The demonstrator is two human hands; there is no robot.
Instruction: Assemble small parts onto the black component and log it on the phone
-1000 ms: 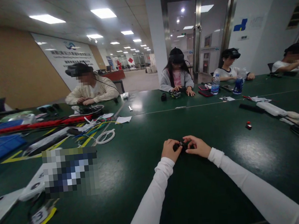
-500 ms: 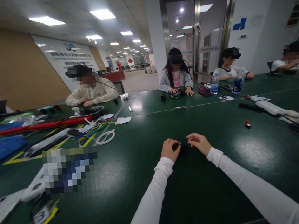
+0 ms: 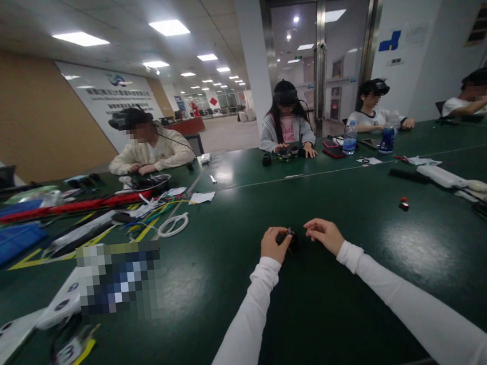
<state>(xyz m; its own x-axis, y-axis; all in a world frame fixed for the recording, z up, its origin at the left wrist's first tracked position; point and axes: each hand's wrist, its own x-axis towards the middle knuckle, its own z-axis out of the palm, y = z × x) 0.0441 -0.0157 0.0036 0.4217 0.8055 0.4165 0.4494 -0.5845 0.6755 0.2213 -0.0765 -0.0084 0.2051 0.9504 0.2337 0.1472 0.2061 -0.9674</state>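
Note:
My left hand (image 3: 273,244) grips a small black object (image 3: 286,238) that rests on the dark green table (image 3: 244,274). Its fingers curl round the object's left side. My right hand (image 3: 326,235) rests a little to the right of the object, apart from it. Its fingers are pinched together, and whether they hold a tiny part is too small to tell. Both my arms wear white sleeves.
A small red and black piece (image 3: 404,204) lies to the right. A white cable coil (image 3: 173,224), coloured wires, a red bar (image 3: 69,207) and a blue tray (image 3: 3,243) crowd the left. Several people sit across the table with bottles (image 3: 350,138) and phones.
One second ago both hands held the black object together. My right hand has let go and drawn slightly to the right; my left hand keeps hold of it.

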